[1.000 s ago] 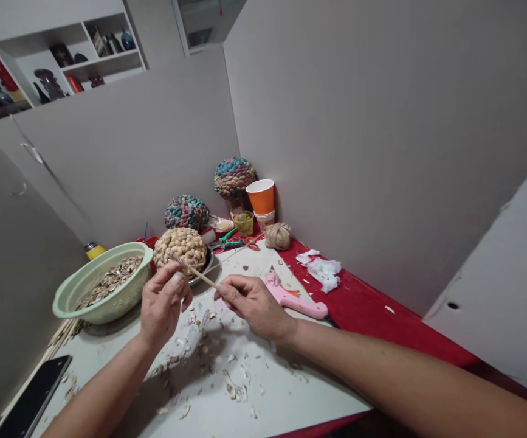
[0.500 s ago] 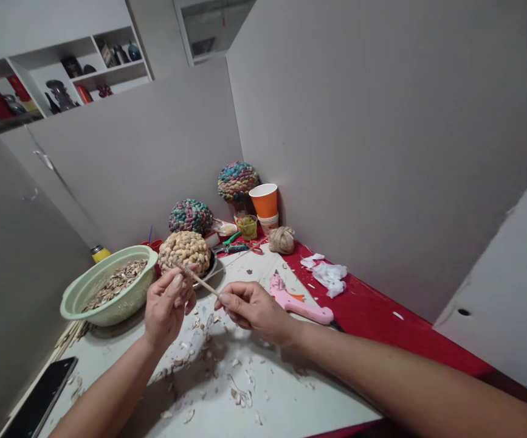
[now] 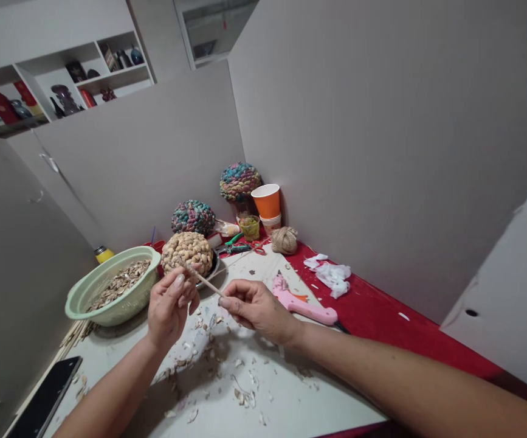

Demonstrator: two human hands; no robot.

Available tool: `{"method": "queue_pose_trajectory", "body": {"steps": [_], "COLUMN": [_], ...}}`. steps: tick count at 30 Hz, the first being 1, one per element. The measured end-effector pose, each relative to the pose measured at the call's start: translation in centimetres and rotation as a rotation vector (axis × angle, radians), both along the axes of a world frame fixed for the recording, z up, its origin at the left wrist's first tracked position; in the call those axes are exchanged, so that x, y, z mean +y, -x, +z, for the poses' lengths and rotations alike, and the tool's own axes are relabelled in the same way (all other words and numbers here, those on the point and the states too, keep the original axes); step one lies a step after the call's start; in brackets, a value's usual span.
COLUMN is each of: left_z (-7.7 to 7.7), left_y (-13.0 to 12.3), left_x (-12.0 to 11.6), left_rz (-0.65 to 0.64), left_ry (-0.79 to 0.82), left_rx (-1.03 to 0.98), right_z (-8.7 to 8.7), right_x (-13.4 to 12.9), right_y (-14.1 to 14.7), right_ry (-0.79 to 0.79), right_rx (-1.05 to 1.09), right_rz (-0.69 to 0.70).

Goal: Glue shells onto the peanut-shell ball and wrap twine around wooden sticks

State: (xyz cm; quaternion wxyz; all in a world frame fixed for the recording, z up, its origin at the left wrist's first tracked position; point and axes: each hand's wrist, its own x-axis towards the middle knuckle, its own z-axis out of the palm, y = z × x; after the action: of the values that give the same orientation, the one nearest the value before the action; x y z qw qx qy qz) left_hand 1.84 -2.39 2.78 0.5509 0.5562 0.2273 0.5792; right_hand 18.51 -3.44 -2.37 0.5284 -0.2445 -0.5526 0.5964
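A thin wooden stick (image 3: pixel 210 286) spans the gap between my hands above the white board (image 3: pixel 327 395). My right hand (image 3: pixel 258 310) pinches its near end between thumb and fingers. At the far end, my left hand (image 3: pixel 171 307) closes its fingertips around the tip, which carries small greyish bits too fine to make out. Just behind that tip rests a ball covered in pale shells (image 3: pixel 187 250), in a dark dish. To the left a green basin (image 3: pixel 112 316) holds many loose shells (image 3: pixel 120 284). A pink glue gun (image 3: pixel 306 308) lies right of my right hand.
Shell scraps (image 3: pixel 244 397) litter the board. A phone (image 3: pixel 44 398) lies at the left edge. Toward the back are coloured shell balls (image 3: pixel 193 217), an orange cup (image 3: pixel 266 202), twine (image 3: pixel 284 241) and pliers (image 3: pixel 234 249). Crumpled white tissue (image 3: pixel 331 277) lies on the red cloth (image 3: pixel 382 316).
The whole view has shifted slightly, so things appear a little further right. Both hands keep the same hold on the stick.
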Motion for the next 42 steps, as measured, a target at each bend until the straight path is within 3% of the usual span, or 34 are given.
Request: {"method": "queue_pose_trajectory", "body": {"steps": [11,28,30,36,42], "left_z": [-0.1,-1.5,-1.7,-1.9,-1.2], "left_y": [0.1,0.8,0.9,0.9,0.4], "left_x": [0.1,0.7,0.9,1.6,1.1], "left_rz": [-0.033,0.087,0.111,0.153,0.094], "left_ry": [0.008,-0.131,-0.144,-0.172,-0.155], "left_rx": [-0.004,0.147,0.142,0.118,0.095], "right_z": [-0.5,-0.3,-0.2,-0.1,0.1], "right_x": [0.1,0.0,-0.1,-0.3,-0.4], "right_y": [-0.1,-0.1,0.0,0.4,0.3], "right_ry": [0.020,-0.040,-0.050,-0.139,-0.146], "right_rx": [-0.015,-0.024,-0.057,-0.123,-0.114], "right_rz": [0.054,0.212,0.178,-0.120,-0.124]}}
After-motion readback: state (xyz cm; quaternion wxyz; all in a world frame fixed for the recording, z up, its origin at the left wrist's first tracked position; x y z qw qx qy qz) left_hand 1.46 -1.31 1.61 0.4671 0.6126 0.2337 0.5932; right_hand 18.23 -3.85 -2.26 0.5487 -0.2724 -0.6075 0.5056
